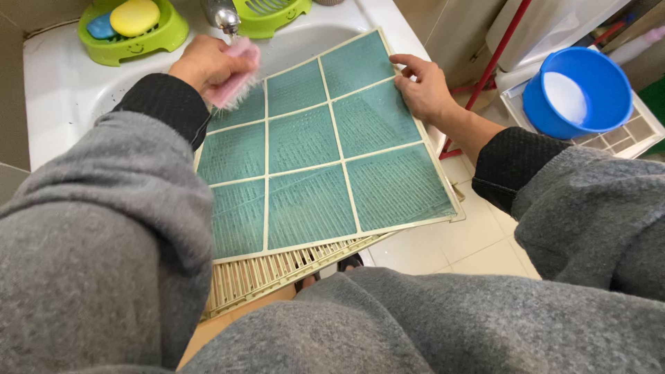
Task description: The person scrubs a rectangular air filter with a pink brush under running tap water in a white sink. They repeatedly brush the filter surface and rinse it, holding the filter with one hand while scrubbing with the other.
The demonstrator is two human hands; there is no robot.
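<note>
Leaning over a white sink (62,90), the person has grey sleeves filling the near part of the view, and between them lies a cream slatted grille (277,273), partly covered by the thing being worked on. That thing is a green mesh filter (312,159) in a pale frame, divided into a grid of panels. It rests tilted, its near edge lying on the grille and its far corner propped over the sink basin. Its long axis runs from near left to far right, so the far corner points toward the tap (223,15).

The right hand (424,86) lies flat on the far right edge of the filter, fingers spread, thumb along the frame, steadying it. The left hand (208,64) is closed around a pink brush (234,82), bristles pressed against the far left panel of the mesh, just under the tap. Both hands are at the far end, the left one nearer the sink.

Farther back, a green soap dish (125,34) holds a yellow and a blue bar. At far right stands a blue bucket (578,93), well apart from the filter.
</note>
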